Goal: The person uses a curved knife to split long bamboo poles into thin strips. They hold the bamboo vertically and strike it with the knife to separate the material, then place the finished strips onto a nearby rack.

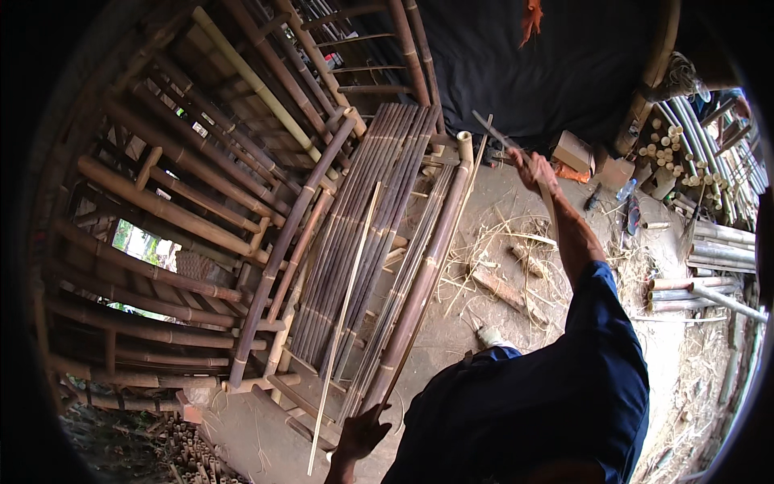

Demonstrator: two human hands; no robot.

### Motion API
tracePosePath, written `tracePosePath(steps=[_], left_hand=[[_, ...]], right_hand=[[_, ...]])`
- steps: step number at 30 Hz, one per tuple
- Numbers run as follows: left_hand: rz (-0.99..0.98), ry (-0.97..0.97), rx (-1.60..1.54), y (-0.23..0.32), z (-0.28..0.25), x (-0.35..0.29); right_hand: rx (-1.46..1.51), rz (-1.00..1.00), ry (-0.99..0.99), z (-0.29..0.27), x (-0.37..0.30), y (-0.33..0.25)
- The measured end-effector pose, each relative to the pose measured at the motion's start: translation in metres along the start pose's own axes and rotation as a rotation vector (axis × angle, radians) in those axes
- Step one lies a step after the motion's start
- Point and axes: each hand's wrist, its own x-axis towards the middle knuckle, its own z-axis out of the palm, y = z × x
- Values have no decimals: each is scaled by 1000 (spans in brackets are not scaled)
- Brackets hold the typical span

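Observation:
At the lower end of a thick bamboo pole (422, 285), my left hand (363, 436) is curled, its fingers touching the pole's end. That pole forms the near side rail of a long bamboo bench frame. My right hand (534, 172) reaches out past the far end of the rail, closed around a long narrow knife (493, 131). The blade points away to the upper left, and a pale handle-like length runs back along my forearm. A thin pale bamboo strip (347, 310) lies lengthwise across the dark slats (355, 218) of the bench.
More bamboo frames (201, 234) stack up on the left. Shavings and split wood (508, 292) litter the floor at right. Bamboo bundles (709, 153) and cut poles (720, 254) lie far right. A cardboard box (574, 151) stands by a black sheet (516, 89).

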Motion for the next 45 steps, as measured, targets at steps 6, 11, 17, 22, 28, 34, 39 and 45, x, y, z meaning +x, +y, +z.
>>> tracePosePath(steps=[6,11,17,22,28,34,39,45], left_hand=[[-392,-166,-705,-51,26,-32],[-291,-122,-1093,-86,50,-69],[-143,99,-273,24,34,136],[-82,167,-514,32,22,222],[-81,296,-601,53,29,242],[83,130,-423,66,20,188],[120,-18,-400,68,10,111],[-164,-53,-548,58,-1,75]], right_hand=[[-94,147,130,-3,55,55],[-31,211,285,-73,55,51],[164,-364,75,-4,-72,-55],[-35,-571,-824,28,-234,-141],[251,-627,-555,42,-252,-136],[207,-286,-445,63,-147,-104],[76,-334,-80,38,-44,-42],[7,-558,-128,34,-68,-72]])
